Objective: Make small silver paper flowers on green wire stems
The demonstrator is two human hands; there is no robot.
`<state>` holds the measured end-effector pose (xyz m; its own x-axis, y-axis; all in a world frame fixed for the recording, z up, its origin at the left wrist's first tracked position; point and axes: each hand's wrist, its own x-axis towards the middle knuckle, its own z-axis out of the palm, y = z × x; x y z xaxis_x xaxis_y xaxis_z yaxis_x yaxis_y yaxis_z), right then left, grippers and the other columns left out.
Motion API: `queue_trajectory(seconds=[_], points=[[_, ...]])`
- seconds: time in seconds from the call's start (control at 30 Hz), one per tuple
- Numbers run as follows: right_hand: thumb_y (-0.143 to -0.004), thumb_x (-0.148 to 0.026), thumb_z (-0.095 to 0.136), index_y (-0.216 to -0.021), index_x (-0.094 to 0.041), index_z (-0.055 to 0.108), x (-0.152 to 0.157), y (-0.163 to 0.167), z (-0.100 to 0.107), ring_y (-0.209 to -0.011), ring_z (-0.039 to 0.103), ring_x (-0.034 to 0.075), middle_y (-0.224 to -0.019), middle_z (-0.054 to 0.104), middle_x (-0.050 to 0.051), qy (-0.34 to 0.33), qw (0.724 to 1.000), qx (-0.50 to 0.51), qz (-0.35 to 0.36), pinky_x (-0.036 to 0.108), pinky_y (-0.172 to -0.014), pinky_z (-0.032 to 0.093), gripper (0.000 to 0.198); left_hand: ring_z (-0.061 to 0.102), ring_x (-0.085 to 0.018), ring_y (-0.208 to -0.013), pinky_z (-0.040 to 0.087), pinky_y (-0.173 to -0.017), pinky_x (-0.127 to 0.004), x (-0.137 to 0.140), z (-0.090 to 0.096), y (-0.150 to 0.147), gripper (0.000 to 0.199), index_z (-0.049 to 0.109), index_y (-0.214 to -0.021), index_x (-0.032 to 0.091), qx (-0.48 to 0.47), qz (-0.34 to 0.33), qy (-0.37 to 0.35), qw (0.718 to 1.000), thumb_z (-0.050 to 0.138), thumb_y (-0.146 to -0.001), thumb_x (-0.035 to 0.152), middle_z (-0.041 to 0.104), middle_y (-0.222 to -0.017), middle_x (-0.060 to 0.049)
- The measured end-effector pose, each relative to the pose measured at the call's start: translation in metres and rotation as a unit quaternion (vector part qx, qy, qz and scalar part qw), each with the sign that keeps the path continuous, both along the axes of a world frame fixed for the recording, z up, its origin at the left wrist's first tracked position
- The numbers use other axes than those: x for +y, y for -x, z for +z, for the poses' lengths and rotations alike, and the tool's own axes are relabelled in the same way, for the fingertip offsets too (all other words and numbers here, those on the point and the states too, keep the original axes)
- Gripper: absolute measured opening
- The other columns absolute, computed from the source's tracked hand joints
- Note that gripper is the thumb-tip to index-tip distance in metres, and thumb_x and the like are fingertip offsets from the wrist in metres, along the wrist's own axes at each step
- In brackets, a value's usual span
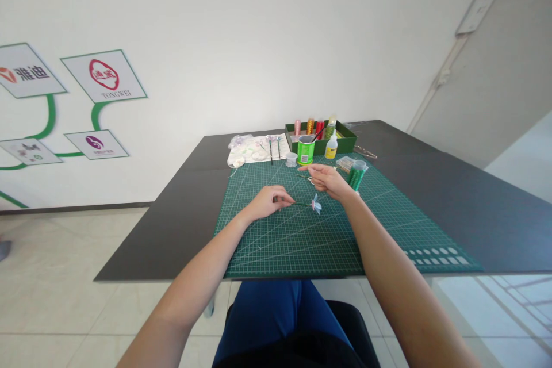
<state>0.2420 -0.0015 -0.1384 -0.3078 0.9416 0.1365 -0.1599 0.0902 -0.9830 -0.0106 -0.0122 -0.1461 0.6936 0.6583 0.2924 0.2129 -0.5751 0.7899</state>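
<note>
My left hand (pixel 271 201) rests low over the green cutting mat (pixel 280 247), its thumb and fingers pinched on the thin green stem of a small artificial flower (pixel 316 204). The pale blue petals point to the right, away from the fingers. Farther back and to the right is my right hand (pixel 328 179), with the index finger reaching left and the other fingers curled in. Whatever it may pinch is too small to make out. Just right of that hand stands a spool of green thread (pixel 356 175).
Behind the hands stand a green can (pixel 306 150), a yellow-labelled glue bottle (pixel 331 146) and a small white spool (pixel 291 160). A dark green box (pixel 348 145) holds several thread spools. Scissors (pixel 364 152) lie right of it. Flower pieces lie on white paper (pixel 245 153) at the back left.
</note>
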Motion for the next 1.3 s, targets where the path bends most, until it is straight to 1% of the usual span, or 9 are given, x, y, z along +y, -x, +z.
queue_trajectory(seconds=[0.3,0.43,0.5,0.67,0.8,0.9,1.03,1.13,1.3], points=[[-0.083,-0.048,0.074,-0.117,-0.010,0.068,0.007,-0.002,-0.011,-0.045,0.013,0.006,-0.050,0.023,-0.013,0.021,0.998,-0.056,-0.007,0.023,-0.043,0.009,0.051,0.060,-0.007,-0.060,0.045,-0.058,-0.022,0.000,0.004,0.001,0.019,0.080,-0.093,0.016,-0.048,0.000,0.037,0.998,0.074,-0.087,0.033,0.067,-0.089,-0.005],[-0.084,-0.050,0.070,-0.117,-0.010,0.069,0.009,-0.002,-0.015,-0.044,0.016,0.006,-0.048,0.024,-0.012,0.019,0.996,-0.086,-0.006,0.023,-0.043,0.013,0.052,0.059,-0.007,-0.059,0.045,-0.055,-0.021,0.000,0.006,0.001,0.023,0.079,-0.092,0.016,-0.086,0.014,0.066,0.994,0.076,-0.084,0.037,0.067,-0.088,-0.005],[-0.084,-0.050,0.067,-0.116,-0.010,0.070,0.010,-0.001,-0.016,-0.043,0.018,0.006,-0.048,0.027,-0.011,0.012,0.994,-0.111,-0.016,0.023,-0.042,0.016,0.051,0.060,-0.008,-0.060,0.046,-0.056,-0.021,0.000,0.007,0.001,0.024,0.079,-0.092,0.016,-0.100,0.023,0.077,0.992,0.077,-0.083,0.038,0.067,-0.088,-0.005],[-0.077,-0.042,0.065,-0.109,-0.010,0.072,0.010,0.004,-0.015,-0.043,0.023,0.006,-0.050,0.037,-0.008,0.019,0.985,-0.168,-0.028,0.022,-0.041,0.016,0.046,0.058,-0.007,-0.059,0.046,-0.054,-0.021,0.002,0.008,0.001,0.024,0.079,-0.091,0.016,-0.133,0.044,0.089,0.986,0.079,-0.080,0.037,0.066,-0.087,-0.004],[-0.073,-0.034,0.064,-0.103,-0.011,0.072,0.008,0.007,-0.015,-0.043,0.022,0.005,-0.050,0.032,-0.010,0.030,0.984,-0.176,-0.016,0.022,-0.041,0.015,0.038,0.057,-0.007,-0.057,0.042,-0.049,-0.020,0.003,0.007,0.002,0.023,0.079,-0.090,0.015,-0.157,0.057,0.100,0.981,0.081,-0.078,0.035,0.064,-0.084,-0.003],[-0.074,-0.040,0.071,-0.099,-0.013,0.070,0.006,0.009,-0.016,-0.044,0.019,0.005,-0.051,0.025,-0.011,0.031,0.984,-0.173,0.004,0.021,-0.042,0.015,0.037,0.057,-0.008,-0.057,0.039,-0.046,-0.019,0.004,0.005,0.002,0.025,0.078,-0.090,0.015,-0.176,0.067,0.113,0.976,0.082,-0.076,0.035,0.065,-0.083,-0.004],[-0.073,-0.054,0.076,-0.099,-0.012,0.068,0.008,0.010,-0.020,-0.044,0.019,0.005,-0.051,0.024,-0.012,0.027,0.983,-0.181,0.008,0.022,-0.041,0.016,0.050,0.058,-0.009,-0.057,0.036,-0.043,-0.019,0.005,0.004,0.002,0.029,0.077,-0.090,0.013,-0.189,0.084,0.138,0.969,0.084,-0.073,0.037,0.066,-0.075,-0.003],[-0.076,-0.058,0.073,-0.106,-0.011,0.069,0.008,0.012,-0.022,-0.044,0.019,0.005,-0.052,0.025,-0.012,0.017,0.981,-0.191,0.020,0.022,-0.041,0.018,0.056,0.057,-0.009,-0.056,0.035,-0.044,-0.019,0.005,0.005,0.002,0.030,0.076,-0.089,0.013,-0.196,0.092,0.151,0.965,0.085,-0.071,0.037,0.065,-0.070,-0.002],[-0.083,-0.057,0.065,-0.118,-0.008,0.071,0.006,0.015,-0.019,-0.044,0.019,0.006,-0.053,0.022,-0.012,-0.001,0.976,-0.213,0.051,0.022,-0.041,0.020,0.060,0.055,-0.009,-0.053,0.034,-0.044,-0.019,0.003,0.006,0.001,0.031,0.076,-0.088,0.013,-0.216,0.106,0.168,0.956,0.086,-0.070,0.037,0.062,-0.062,-0.001]])
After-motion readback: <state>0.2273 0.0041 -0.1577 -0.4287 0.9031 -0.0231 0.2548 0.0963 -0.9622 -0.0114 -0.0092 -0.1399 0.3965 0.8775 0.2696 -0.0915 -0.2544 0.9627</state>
